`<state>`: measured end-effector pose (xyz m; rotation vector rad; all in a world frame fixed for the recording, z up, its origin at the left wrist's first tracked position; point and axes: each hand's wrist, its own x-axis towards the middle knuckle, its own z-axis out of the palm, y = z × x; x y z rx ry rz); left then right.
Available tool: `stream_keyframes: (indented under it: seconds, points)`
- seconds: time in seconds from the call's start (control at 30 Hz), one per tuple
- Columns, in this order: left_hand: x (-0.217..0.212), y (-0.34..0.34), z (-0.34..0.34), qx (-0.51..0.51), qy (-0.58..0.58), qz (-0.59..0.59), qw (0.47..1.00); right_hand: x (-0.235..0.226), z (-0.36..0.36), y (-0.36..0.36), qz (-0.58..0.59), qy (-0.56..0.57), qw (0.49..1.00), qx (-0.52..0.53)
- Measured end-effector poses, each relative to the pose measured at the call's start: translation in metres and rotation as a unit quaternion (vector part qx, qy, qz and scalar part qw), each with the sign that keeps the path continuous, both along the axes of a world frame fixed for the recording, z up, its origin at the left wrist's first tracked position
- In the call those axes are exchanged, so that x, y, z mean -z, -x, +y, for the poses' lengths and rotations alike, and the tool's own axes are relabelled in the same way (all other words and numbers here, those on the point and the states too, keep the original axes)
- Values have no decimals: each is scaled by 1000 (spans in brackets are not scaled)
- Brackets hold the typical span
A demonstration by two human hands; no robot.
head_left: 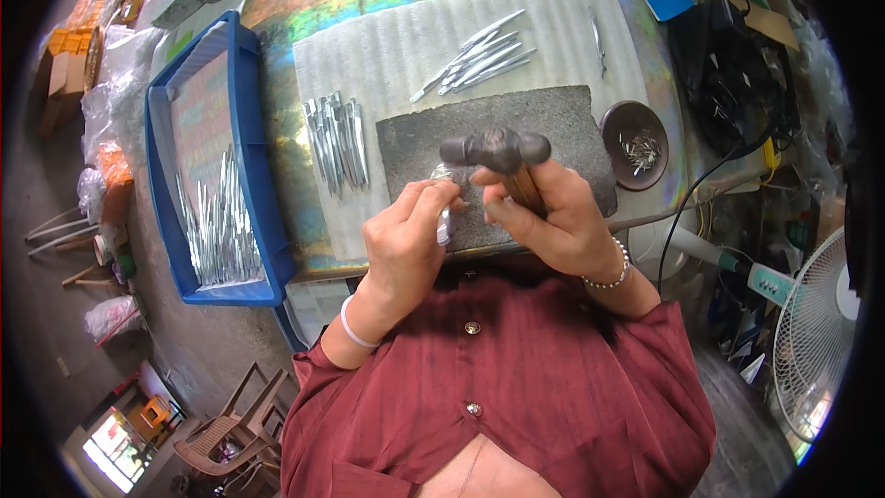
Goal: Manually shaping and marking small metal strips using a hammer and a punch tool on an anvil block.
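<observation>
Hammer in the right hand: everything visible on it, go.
The small dark metal hammer with a wooden handle has a dull grey head with two rounded ends lying crosswise, left to right. The brown handle runs down into the right hand, which grips it just under the head; its lower end is hidden. The head hovers over the dark grey rectangular mat, beside the left hand, which pinches a small shiny metal piece.

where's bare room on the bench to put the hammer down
Bare patches: the dark pad right of the hammer, short of the brown bowl; and the white mat between the two bunches of metal pieces. Crowded: the blue tray and the cables.
</observation>
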<state>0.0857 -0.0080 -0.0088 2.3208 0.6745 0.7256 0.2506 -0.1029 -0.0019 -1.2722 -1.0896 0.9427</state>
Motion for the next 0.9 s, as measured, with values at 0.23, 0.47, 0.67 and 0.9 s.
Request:
stream_keyframes:
  seconds: [0.23, 0.47, 0.67, 0.9]
  points:
    - [8, 2, -2, 11, -27, -2, 1000, -49, 25, 3, -134, -104, 978, -122]
    - [15, 6, 2, 27, -60, -10, 998, -51, 30, 10, -210, -107, 963, -131]
    - [18, 6, 2, 30, -15, -25, 999, -53, 28, 11, -247, -108, 954, -129]
    - [5, 6, 7, 21, -39, -16, 999, -90, 0, 1, 27, 112, 991, -67]
